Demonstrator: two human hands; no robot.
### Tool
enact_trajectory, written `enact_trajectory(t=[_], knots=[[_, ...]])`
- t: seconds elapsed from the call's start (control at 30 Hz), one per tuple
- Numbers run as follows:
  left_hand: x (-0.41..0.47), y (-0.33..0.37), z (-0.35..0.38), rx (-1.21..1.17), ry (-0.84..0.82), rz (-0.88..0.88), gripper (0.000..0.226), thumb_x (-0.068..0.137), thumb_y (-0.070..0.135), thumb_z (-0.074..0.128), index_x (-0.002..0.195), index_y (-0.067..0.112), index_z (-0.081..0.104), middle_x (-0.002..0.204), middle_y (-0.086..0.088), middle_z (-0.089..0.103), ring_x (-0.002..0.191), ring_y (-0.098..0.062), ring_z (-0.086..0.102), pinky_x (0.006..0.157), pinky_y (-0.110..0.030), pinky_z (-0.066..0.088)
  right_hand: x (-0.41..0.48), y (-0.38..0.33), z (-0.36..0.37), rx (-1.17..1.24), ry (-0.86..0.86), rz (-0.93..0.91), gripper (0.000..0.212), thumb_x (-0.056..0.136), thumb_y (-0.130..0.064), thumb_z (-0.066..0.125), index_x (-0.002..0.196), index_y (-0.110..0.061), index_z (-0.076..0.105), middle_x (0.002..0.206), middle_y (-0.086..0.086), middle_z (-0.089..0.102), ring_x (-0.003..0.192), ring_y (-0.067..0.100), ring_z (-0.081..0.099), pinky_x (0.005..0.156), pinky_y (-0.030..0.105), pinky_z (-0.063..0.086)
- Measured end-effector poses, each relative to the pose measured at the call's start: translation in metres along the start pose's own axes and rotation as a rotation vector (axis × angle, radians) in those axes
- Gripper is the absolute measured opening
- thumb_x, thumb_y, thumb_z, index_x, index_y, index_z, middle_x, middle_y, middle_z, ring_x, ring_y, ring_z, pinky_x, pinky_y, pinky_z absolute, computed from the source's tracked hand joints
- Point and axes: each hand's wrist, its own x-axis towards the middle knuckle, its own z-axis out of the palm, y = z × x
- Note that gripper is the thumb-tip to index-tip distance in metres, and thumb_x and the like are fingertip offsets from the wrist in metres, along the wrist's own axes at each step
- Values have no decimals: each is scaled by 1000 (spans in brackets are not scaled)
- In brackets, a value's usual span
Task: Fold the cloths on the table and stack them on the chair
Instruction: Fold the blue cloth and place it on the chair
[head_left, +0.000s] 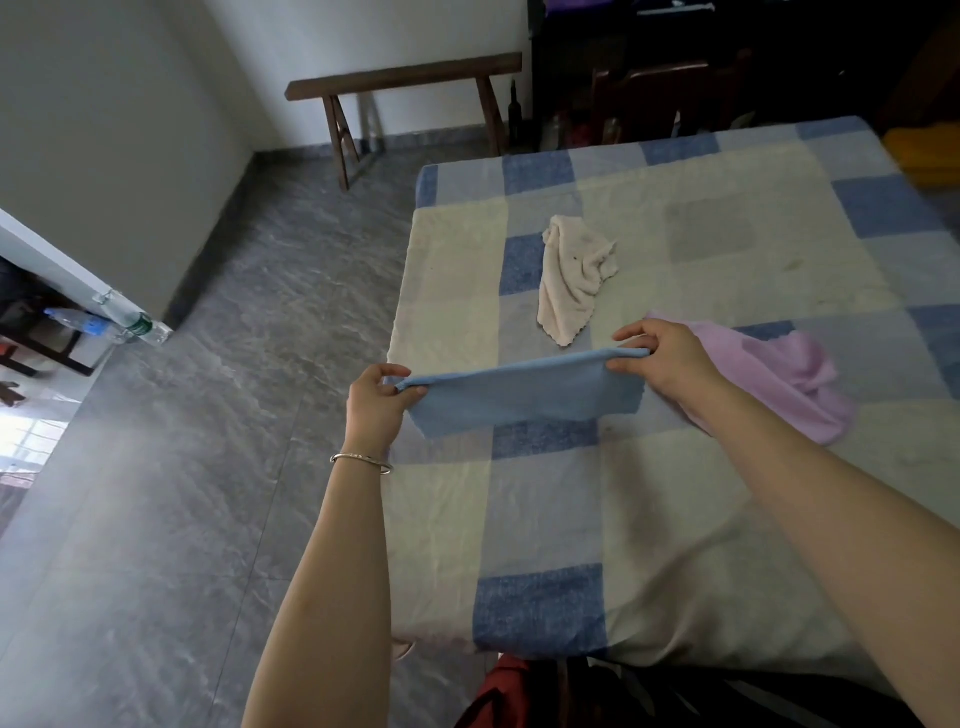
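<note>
A light blue cloth (511, 395) hangs stretched between my two hands just above the table (727, 249), which wears a blue-and-cream checked cover. My left hand (376, 402) pinches the cloth's left top corner at the table's left edge. My right hand (657, 361) pinches its right top corner. A crumpled cream cloth (571, 275) lies on the table beyond the blue one. A lilac cloth (784, 379) lies loosely to the right, partly under my right hand and forearm.
A wooden bench (405, 83) stands against the far wall. Dark wooden chairs (670, 98) sit behind the table's far edge. Plastic bottles (109, 325) lie by the wall corner at left. Grey tiled floor spreads left of the table. Something red (498, 691) shows below the near edge.
</note>
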Motion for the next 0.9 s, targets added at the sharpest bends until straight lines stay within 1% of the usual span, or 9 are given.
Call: enact_trajectory(t=[0.07, 0.17, 0.27, 0.37, 0.47, 0.53, 0.67, 0.8, 0.9], knots=[[-1, 3, 1, 3, 0, 5, 24, 77, 0, 69, 94, 11, 56, 81, -4, 57, 82, -19, 53, 67, -23, 42, 0, -1, 0, 5, 1, 4, 39, 73, -6, 76, 109, -11, 62, 96, 7, 66, 93, 17, 58, 81, 25, 43], [-1, 4, 1, 22, -1, 29, 26, 77, -2, 68, 95, 11, 55, 71, 8, 53, 71, -11, 52, 59, -10, 41, 2, -1, 0, 15, 1, 19, 40, 71, -4, 77, 107, -13, 62, 97, 4, 65, 95, 17, 59, 85, 29, 47], [-2, 5, 2, -16, -14, 17, 25, 78, -3, 66, 96, 10, 55, 69, 5, 53, 63, -3, 51, 49, -2, 41, 2, -3, -2, 7, -15, 25, 35, 71, -1, 76, 101, -15, 64, 94, 2, 63, 93, 17, 57, 86, 29, 47], [-2, 6, 1, -150, -105, -72, 15, 82, -3, 63, 85, 11, 57, 64, -1, 55, 46, -2, 56, 41, -9, 44, 1, -8, -13, 125, -91, 68, 17, 72, 4, 70, 74, -13, 68, 75, 1, 62, 82, 15, 52, 73, 24, 40], [-1, 2, -2, -239, -244, -142, 12, 83, 1, 61, 81, 13, 61, 52, 4, 58, 40, -2, 52, 43, -12, 44, 6, -7, -28, 306, -195, 190, 32, 72, 10, 65, 52, -15, 67, 56, -3, 61, 74, 17, 52, 64, 24, 38], [1, -4, -1, -290, -309, -180, 10, 86, 4, 59, 84, 12, 63, 52, 7, 61, 45, -4, 53, 47, -14, 44, 8, -4, -33, 343, -269, 249, 31, 73, 11, 63, 56, -14, 67, 55, -1, 63, 71, 18, 55, 64, 25, 41], [0, -19, 8, -432, -377, -282, 14, 88, 11, 58, 97, 7, 66, 81, -5, 68, 72, -15, 62, 68, -25, 51, 8, 7, -29, 315, -359, 346, 12, 78, 4, 63, 82, -7, 64, 79, 10, 65, 79, 22, 60, 74, 28, 48], [2, -34, 22, -419, -349, -381, 13, 92, 18, 54, 81, 13, 60, 53, 7, 60, 41, -1, 50, 44, -12, 44, 14, 24, -19, 335, -296, 408, 13, 80, -2, 66, 93, -3, 64, 86, 11, 65, 77, 19, 62, 65, 24, 50], [7, -45, 32, -368, -325, -403, 14, 94, 24, 52, 85, 16, 59, 70, 2, 59, 51, -4, 54, 51, -16, 48, 19, 36, -10, 379, -209, 409, 12, 82, -2, 65, 94, 0, 64, 86, 12, 64, 81, 20, 60, 72, 24, 50]])
